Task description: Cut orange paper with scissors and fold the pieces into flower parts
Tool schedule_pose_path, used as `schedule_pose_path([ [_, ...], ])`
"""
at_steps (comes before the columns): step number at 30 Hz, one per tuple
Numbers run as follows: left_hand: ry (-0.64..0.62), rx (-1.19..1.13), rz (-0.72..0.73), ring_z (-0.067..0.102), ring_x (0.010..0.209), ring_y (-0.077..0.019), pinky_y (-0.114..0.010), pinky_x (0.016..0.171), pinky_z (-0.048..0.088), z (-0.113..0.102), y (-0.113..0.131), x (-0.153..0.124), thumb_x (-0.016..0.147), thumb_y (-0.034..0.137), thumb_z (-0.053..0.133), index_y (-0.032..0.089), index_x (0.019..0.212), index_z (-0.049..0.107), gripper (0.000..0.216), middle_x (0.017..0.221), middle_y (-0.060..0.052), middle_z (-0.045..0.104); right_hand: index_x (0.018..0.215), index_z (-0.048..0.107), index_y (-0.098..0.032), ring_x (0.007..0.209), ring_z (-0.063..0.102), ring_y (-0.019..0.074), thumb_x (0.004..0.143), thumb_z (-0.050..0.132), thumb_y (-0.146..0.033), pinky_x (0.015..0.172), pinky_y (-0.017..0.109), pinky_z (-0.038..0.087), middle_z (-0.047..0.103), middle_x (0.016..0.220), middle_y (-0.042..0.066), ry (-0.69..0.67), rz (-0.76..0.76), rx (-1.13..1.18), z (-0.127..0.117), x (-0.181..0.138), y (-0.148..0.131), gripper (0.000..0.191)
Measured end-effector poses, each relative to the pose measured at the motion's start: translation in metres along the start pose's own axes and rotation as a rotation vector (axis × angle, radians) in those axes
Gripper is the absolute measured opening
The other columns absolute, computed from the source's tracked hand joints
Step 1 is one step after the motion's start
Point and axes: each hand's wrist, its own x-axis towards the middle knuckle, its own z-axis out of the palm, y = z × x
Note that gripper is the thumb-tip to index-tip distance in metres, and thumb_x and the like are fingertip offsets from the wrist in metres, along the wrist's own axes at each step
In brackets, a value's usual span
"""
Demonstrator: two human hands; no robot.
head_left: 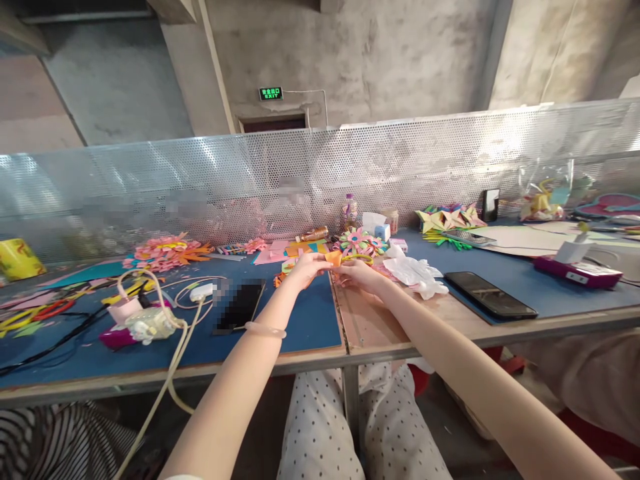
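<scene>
A small piece of orange paper [334, 257] is held up between my two hands over the middle of the table. My left hand [309, 268] pinches its left side, and a pale bangle circles that wrist. My right hand [359, 275] closes on the paper's lower right edge; part of its fingers is hidden. Just behind the right hand lies a yellow loop [361, 258], perhaps a scissors handle. Paper flowers with green and pink petals [357, 240] sit beyond it. Flat pink paper sheets [274, 253] lie behind my left hand.
A phone [490, 295] and a crumpled white plastic bag [415, 272] lie to the right. On the left are another phone [243, 303], a power strip with cables [117, 337] and pink paper flowers [163, 253]. A perforated metal screen [225, 180] borders the table's back.
</scene>
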Motion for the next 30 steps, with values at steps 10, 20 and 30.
schedule_pose_path([
  [10,0.099,-0.271,-0.125,0.048,0.047,-0.0053,-0.019,0.047,0.032,-0.011,-0.004,0.010,0.056,0.001,0.066,0.012,0.066,0.056,0.018,0.051,0.002,0.054,0.099,0.063,-0.024,0.102,0.044,0.0229,0.070,0.057,-0.014,0.085,0.038,0.041,0.050,0.102,0.007,0.447,-0.782,-0.905,0.000,0.011,0.007,0.031],
  [20,0.077,-0.281,-0.209,0.053,0.055,-0.0063,-0.018,0.051,0.033,-0.011,-0.001,0.006,0.057,0.003,0.071,0.013,0.079,0.058,0.027,0.065,-0.001,0.062,0.089,0.066,-0.023,0.095,0.041,0.0248,0.082,0.051,-0.024,0.082,0.039,0.036,0.054,0.101,0.009,0.459,-0.892,-1.314,0.013,-0.002,-0.006,0.016],
  [30,0.025,-0.235,-0.166,0.054,0.060,-0.0081,-0.020,0.053,0.033,-0.008,-0.001,0.006,0.058,0.011,0.072,0.016,0.084,0.061,0.028,0.068,-0.001,0.060,0.073,0.067,-0.023,0.089,0.045,0.0221,0.077,0.057,-0.024,0.082,0.037,0.038,0.058,0.080,0.005,0.533,-0.849,-0.970,0.012,0.007,-0.002,0.011],
])
